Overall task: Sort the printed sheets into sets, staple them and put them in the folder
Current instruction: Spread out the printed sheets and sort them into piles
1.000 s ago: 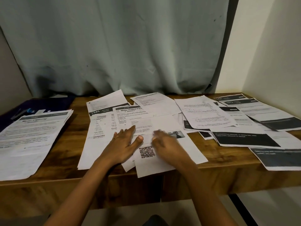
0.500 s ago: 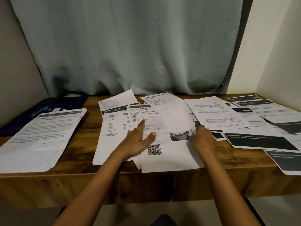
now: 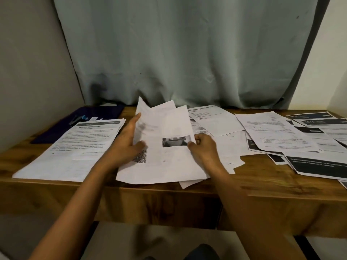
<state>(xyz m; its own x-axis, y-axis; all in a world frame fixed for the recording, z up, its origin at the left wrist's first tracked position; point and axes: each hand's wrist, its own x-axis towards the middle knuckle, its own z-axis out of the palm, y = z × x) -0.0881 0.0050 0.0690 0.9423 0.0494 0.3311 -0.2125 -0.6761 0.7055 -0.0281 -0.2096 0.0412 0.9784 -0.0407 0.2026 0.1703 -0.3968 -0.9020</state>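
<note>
left sheet stack point(image 3: 75, 147) | heading "Mirror Cleaning" | other print blurred, unreadable

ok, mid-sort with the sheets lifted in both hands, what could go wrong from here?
1. The lifted bundle is fanned and its top edges are uneven. The left hand and right hand grip only its sides, so a sheet may slip out or get stapled askew.
2. Loose sheets lie at the front edge of the table, near the right forearm; a brush could knock them off.
3. The overlapping piles on the right could get mixed between sets.
</note>
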